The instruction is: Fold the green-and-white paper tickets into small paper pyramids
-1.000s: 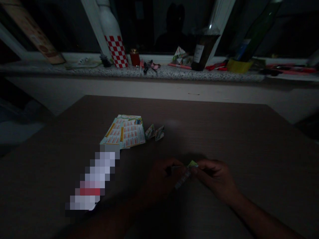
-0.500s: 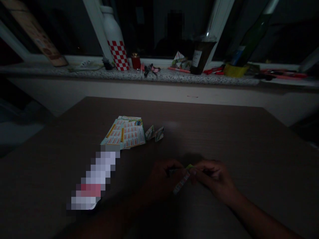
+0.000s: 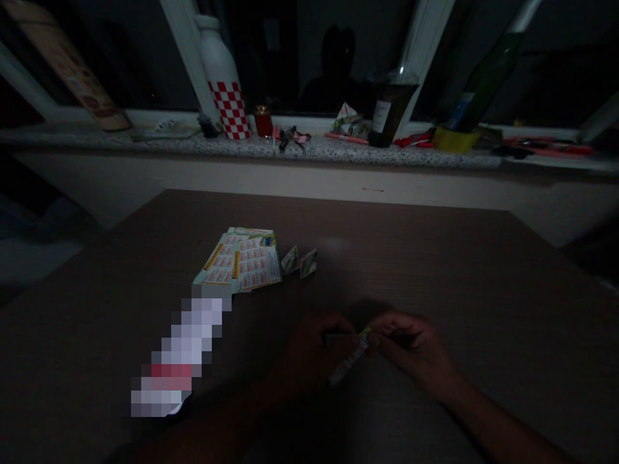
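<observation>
Table, from the head view: dim, brown, wood-grained table, with the card pile lying flat and overlapping on it.
Paper strip: a small printed paper strip, nearer the viewer than the card pile and to its right; it slants between the hands, with a yellowish edge at its top end.
Left hand: the left hand, nearer than the card pile and to its right, has its fingers curled and its thumb closed against them, pinching the paper strip.
Right hand: the right hand, farther right of the card pile, nips the strip's top end between thumb and fingertips; the other fingers are bent.
Folded papers: two small folded papers stand just beside the card pile, on its right.
Blurred item: a long, pale, pixelated item with a red patch, at the near edge of the card pile; what it is cannot be told.
Window sill: beyond the card pile, the speckled sill bears a red-checked white bottle, a red jar, a dark cup and a green bottle.
</observation>
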`<state>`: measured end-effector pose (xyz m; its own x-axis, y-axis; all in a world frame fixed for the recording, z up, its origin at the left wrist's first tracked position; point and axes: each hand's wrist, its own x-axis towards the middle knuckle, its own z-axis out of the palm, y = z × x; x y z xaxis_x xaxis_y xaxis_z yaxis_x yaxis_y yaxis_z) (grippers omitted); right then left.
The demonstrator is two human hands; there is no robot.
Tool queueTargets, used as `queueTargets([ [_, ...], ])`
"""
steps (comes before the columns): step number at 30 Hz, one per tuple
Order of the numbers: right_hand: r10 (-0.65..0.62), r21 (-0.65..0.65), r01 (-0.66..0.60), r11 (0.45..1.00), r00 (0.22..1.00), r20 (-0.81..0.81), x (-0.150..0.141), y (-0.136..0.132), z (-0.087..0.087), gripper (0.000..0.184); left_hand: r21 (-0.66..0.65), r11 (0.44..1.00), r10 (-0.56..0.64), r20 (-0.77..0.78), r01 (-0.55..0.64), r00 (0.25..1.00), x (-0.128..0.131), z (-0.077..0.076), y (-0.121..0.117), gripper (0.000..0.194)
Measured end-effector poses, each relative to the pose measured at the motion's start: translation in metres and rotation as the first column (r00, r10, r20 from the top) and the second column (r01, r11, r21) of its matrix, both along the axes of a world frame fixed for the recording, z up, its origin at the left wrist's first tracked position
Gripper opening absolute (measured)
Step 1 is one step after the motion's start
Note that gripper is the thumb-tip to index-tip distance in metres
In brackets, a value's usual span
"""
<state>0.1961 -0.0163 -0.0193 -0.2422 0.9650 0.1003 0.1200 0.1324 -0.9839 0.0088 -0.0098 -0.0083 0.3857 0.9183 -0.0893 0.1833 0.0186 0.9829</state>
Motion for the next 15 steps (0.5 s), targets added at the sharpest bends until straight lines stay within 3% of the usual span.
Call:
queueTargets([
  [8, 0.088, 0.221, -0.126, 0.967, 0.980, 0.176, 0.005, 0.001, 0.005, 0.017, -0.171, 0.985, 0.043, 0.104, -0.025, 0.994, 0.001, 0.001, 0.004, 0.018],
  [15, 0.118, 0.501, -0.255, 0.827, 0.950, 0.289, 0.011, 0.004, 0.008, 0.036, -0.367, 0.930, 0.114, 0.211, -0.030, 0.971, 0.002, -0.004, 0.006, 0.015],
])
